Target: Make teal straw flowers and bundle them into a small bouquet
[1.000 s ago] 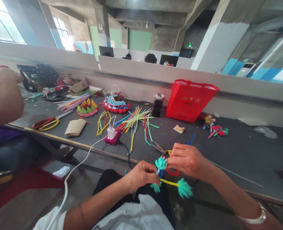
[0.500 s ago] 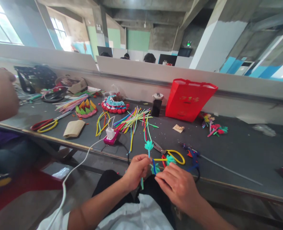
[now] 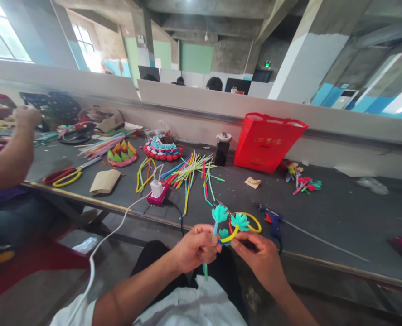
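My left hand (image 3: 201,244) is closed around the stems of a small bunch of pipe cleaner flowers. The bunch has turquoise heads: one flower (image 3: 220,213) stands upright on a light blue stem, another (image 3: 239,221) bends right on a yellow stem, and a third sits lower, partly hidden. A green stem end pokes out below the fist. Thumb and fingers of my right hand (image 3: 258,253) pinch beside the bunch, where a blue pipe cleaner (image 3: 224,243) runs from the left fingers; its far end is hidden. Yellow-handled scissors (image 3: 255,220) lie just behind the hands.
Loose pipe cleaners (image 3: 190,170) are heaped mid-table, near a pink power socket (image 3: 157,194) with a white cable. A glue gun (image 3: 272,219) lies right, and a red bag (image 3: 268,142) stands behind. Another person's arm (image 3: 13,145) reaches in at left.
The bunch has turned, and its yellow stem now curves toward me. My right hand has shifted slightly right. The other person's arm at left has moved to a different spot.
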